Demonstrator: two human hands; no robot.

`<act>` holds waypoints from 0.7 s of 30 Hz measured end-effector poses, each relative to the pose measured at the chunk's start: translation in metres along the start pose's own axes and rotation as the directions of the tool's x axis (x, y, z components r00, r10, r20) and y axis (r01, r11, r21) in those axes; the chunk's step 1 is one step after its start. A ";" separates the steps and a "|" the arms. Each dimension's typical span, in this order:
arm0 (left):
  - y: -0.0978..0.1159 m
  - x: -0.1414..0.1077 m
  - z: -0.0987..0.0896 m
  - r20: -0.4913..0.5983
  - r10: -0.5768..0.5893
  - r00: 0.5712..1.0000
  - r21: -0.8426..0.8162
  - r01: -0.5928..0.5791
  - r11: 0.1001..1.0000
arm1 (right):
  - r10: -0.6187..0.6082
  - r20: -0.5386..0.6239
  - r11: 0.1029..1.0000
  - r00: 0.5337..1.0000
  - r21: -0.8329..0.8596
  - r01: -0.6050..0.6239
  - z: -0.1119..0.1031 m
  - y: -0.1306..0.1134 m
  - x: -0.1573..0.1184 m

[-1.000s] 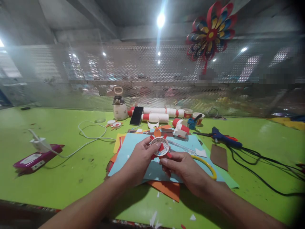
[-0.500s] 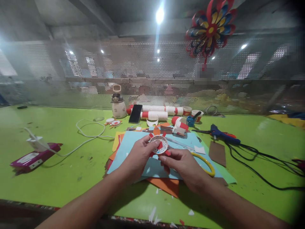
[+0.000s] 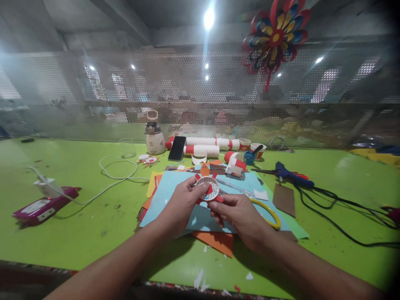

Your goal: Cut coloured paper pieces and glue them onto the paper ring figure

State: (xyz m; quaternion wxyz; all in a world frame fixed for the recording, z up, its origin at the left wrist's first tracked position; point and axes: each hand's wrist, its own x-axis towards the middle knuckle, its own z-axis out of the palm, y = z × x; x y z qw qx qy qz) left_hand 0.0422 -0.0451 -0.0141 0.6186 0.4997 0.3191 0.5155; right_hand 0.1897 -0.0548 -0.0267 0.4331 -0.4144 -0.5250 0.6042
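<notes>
A small round paper turtle (image 3: 214,192) has a patterned white disc, a red centre, red legs and an orange head pointing away from me. My left hand (image 3: 186,199) grips its left side, thumb across the disc. At its lower right, my right hand (image 3: 233,210) pinches close to a red leg; whether it holds the leg or only touches it is hard to tell. Beneath both hands lies a light blue sheet (image 3: 162,204) on other coloured papers. A yellow scissors handle (image 3: 271,213) shows beside my right hand, partly covered by it.
Beyond the papers stand a bottle (image 3: 155,139), a phone (image 3: 177,148), white paper rolls (image 3: 203,151) and cups (image 3: 244,144). A blue glue gun (image 3: 292,177) with black cables lies right. At left are a purple power strip (image 3: 46,206) and a white cable (image 3: 120,179).
Both hands keep hold around the turtle with hardly any movement. The whole view has shifted very slightly.
</notes>
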 end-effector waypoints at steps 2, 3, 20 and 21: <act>0.001 0.000 0.000 0.003 -0.006 1.000 -0.007 0.006 1.000 | -0.009 0.014 1.000 1.000 -0.019 0.009 0.000 0.001 0.000; 0.001 0.000 0.000 0.003 -0.013 1.000 -0.014 0.013 1.000 | -0.017 0.023 0.999 1.000 -0.034 0.017 -0.001 0.001 0.000; 0.001 0.001 0.001 0.058 -0.016 0.998 -0.050 0.019 0.999 | -0.063 0.066 0.995 0.996 -0.079 0.068 -0.002 -0.002 -0.001; 0.001 0.002 0.001 0.061 -0.014 0.998 -0.050 0.017 0.999 | -0.061 0.062 0.994 0.996 -0.088 0.066 -0.001 -0.003 -0.001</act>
